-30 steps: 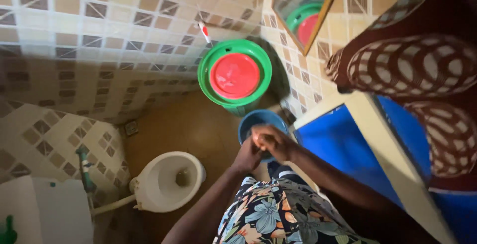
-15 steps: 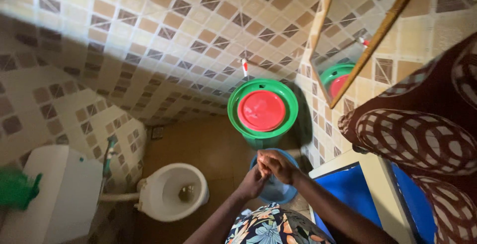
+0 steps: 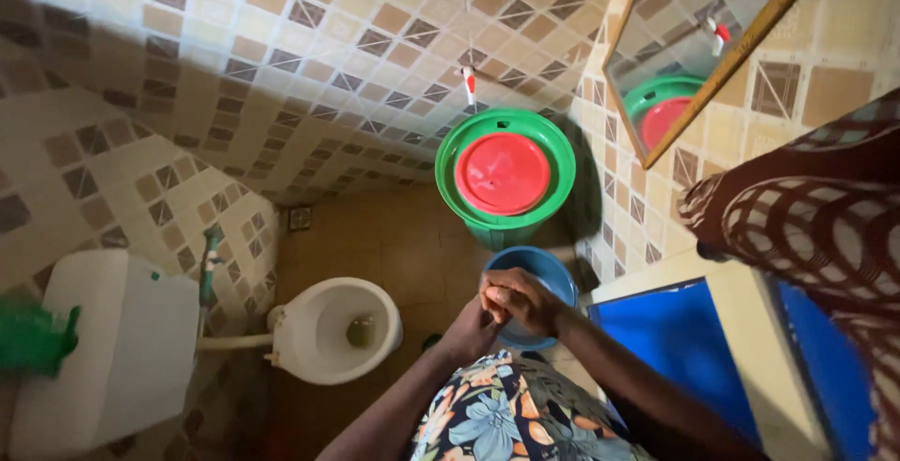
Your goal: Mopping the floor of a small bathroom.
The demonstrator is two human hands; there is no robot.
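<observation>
White ceramic toilet bowl [image 3: 336,330] at lower left on brown floor, w/ white cistern [image 3: 103,348] beside it. Left hand [image 3: 471,328] & right hand [image 3: 518,298] pressed together, fingers curled shut round each other, directly above round blue plastic basin [image 3: 539,269]. Behind basin, green plastic bucket w/ red round lid [image 3: 504,176] against tiled wall; blue door [image 3: 680,348] at right.

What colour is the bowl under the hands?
Blue. The round bowl sits on the floor beneath the clasped hands, seen best in the head view.
</observation>
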